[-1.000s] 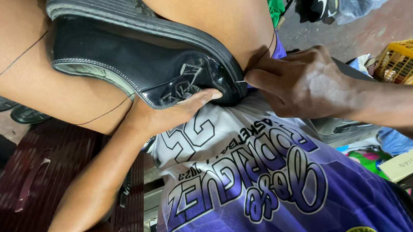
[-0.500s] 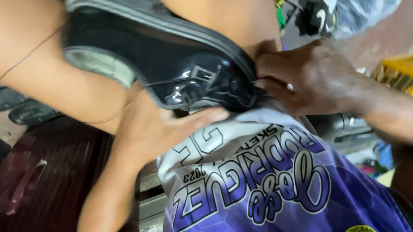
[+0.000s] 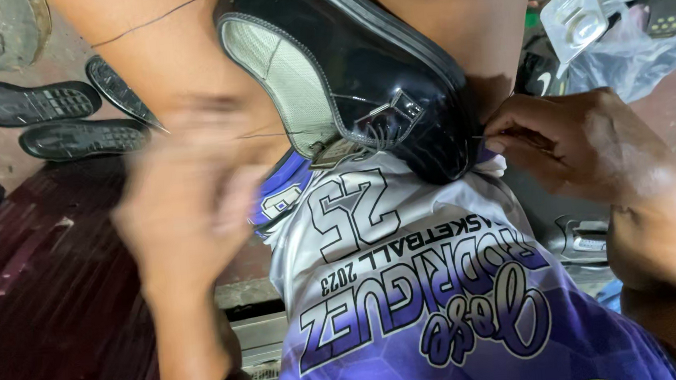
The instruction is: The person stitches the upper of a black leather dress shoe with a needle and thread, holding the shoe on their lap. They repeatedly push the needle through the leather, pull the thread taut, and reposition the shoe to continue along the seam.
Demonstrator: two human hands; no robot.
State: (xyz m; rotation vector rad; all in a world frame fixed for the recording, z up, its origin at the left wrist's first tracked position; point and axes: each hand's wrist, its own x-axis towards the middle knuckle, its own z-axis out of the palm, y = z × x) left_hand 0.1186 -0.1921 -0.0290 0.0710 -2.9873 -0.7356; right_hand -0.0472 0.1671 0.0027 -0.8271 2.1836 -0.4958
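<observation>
With the black shoe (image 3: 377,74) clamped between our knees above the purple-and-white jersey (image 3: 410,289), our right hand (image 3: 576,155) pinches a needle at the shoe's right edge, our blurred left hand (image 3: 186,194), grip indiscernible, near thread (image 3: 156,19); stitching looks unfinished.

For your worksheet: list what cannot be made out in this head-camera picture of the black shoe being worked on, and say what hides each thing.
Head view:
- Left hand: motion blur; fingers and grip unreadable.
- Tool in right hand: too thin, covered by fingers.
- Black shoe: heel end cut off by the top edge.
- Thread: its end lost in the blur.
</observation>
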